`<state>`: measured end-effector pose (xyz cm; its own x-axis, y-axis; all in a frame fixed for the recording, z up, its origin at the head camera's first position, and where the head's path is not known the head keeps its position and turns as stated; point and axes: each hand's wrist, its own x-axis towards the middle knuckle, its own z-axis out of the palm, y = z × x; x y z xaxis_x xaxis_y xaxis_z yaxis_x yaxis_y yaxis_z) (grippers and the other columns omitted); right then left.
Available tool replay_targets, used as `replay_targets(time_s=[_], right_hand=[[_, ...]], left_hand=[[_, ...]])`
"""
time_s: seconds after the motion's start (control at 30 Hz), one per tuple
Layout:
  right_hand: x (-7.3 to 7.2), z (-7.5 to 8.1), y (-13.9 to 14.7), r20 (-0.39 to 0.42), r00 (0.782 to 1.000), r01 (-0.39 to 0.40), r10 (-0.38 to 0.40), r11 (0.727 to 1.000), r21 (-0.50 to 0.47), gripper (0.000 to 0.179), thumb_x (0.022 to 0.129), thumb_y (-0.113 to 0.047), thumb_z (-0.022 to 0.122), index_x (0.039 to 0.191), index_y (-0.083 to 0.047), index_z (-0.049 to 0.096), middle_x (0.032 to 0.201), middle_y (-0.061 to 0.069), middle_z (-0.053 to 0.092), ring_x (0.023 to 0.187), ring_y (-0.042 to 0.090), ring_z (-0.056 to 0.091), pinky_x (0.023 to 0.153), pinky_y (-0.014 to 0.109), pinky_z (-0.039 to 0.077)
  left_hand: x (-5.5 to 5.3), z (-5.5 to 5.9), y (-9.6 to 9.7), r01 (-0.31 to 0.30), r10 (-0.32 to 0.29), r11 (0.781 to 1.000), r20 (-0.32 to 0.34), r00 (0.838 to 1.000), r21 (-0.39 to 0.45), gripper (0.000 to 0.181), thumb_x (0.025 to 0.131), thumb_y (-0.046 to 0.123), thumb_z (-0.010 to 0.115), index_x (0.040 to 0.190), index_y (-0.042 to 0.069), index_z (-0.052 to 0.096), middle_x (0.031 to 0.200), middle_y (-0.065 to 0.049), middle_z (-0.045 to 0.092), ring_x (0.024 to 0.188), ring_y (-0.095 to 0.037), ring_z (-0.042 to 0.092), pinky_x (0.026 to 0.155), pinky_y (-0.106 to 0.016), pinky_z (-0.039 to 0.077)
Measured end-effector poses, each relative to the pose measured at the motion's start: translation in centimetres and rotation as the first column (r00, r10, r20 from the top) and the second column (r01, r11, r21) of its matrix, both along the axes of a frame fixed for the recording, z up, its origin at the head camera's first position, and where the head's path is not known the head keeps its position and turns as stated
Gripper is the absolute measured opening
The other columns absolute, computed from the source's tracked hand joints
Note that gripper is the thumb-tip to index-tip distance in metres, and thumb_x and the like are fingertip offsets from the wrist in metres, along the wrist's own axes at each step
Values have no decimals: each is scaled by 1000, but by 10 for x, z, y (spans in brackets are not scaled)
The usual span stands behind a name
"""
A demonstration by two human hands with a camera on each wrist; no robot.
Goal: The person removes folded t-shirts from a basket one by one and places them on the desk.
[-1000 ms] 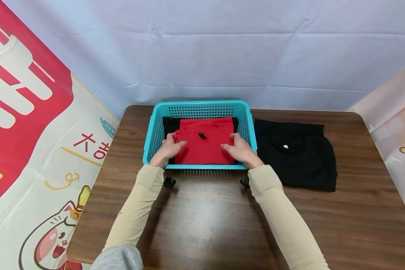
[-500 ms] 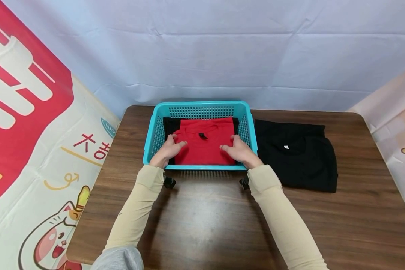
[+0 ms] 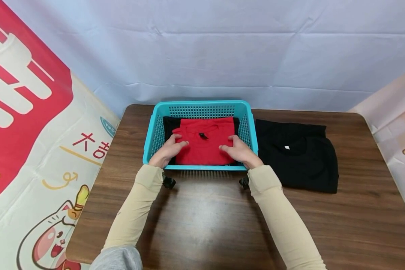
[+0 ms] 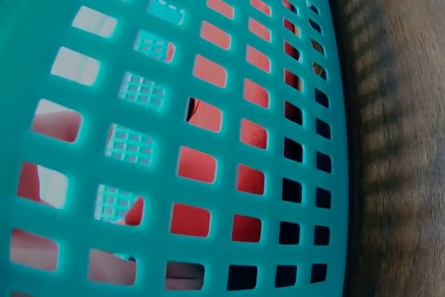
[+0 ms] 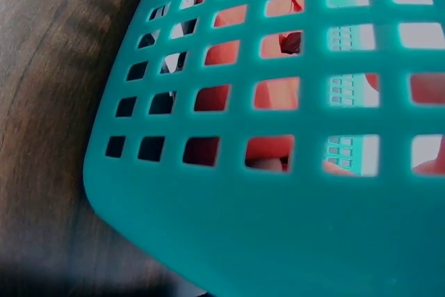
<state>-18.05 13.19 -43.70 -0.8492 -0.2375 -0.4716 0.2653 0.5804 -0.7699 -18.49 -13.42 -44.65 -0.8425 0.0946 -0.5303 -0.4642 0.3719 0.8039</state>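
A folded red T-shirt (image 3: 204, 152) with a dark neck label lies in a turquoise plastic basket (image 3: 202, 167), on top of folded black cloth (image 3: 170, 124). My left hand (image 3: 168, 150) reaches over the front rim and grips the shirt's left side, thumb on top. On the opposite side, my right hand (image 3: 241, 152) holds the shirt's edge in the same way. The fingers beneath the thumbs are mostly hidden. Through the holes of the basket wall, red fabric (image 4: 197, 165) shows in the left wrist view, and a fingertip (image 5: 266, 164) appears below red cloth in the right wrist view.
A folded black T-shirt (image 3: 298, 165) with a white label lies right beside the basket. Everything sits on a brown wooden table (image 3: 202, 225), with a pale curtain (image 3: 222, 56) behind it and a printed cloth (image 3: 30, 150) along the left.
Both hands have drawn slightly inward toward each other, and the red shirt's side edges have shifted in a little with them. The basket and black shirt stay in place.
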Motion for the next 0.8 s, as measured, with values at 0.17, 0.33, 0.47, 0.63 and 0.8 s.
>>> replay_targets(time_s=[0.17,0.33,0.47,0.63,0.8], right_hand=[[1,0,0,-30,999,14,-14,1000,-17,65,97,-35,54,148,-5,26,152,17,30,136,36,32,110,52,36],[2,1,-1,-72,997,30,-33,999,-41,60,98,-31,54,146,-5,31,149,17,35,132,34,36,107,50,39],[3,1,0,-97,995,24,-30,998,-60,58,98,-29,54,146,-6,32,148,16,36,131,33,38,107,50,40],[4,1,2,-129,991,18,-32,994,-108,55,97,-22,56,145,-6,34,140,17,42,114,29,47,96,43,46],[3,0,3,-167,984,33,-56,990,-138,51,97,-11,55,144,-4,37,133,19,44,87,23,50,89,37,47]], left_hand=[[-1,0,0,-6,6,1000,-18,1000,25,61,98,28,54,150,15,25,155,-8,24,141,-28,25,115,-47,30],[-3,1,0,-36,38,996,-23,999,80,65,97,23,56,151,15,20,153,-9,27,139,-28,28,114,-47,32],[-3,1,0,-54,57,990,-22,998,127,68,96,20,56,151,15,17,152,-9,26,138,-28,27,114,-46,32],[-3,-1,-1,-76,79,980,-9,997,182,69,96,14,55,152,17,14,152,-9,25,137,-28,30,113,-45,35],[-2,1,-1,-96,100,976,-9,995,194,65,97,6,50,152,21,20,150,-9,28,133,-29,34,109,-44,39]])
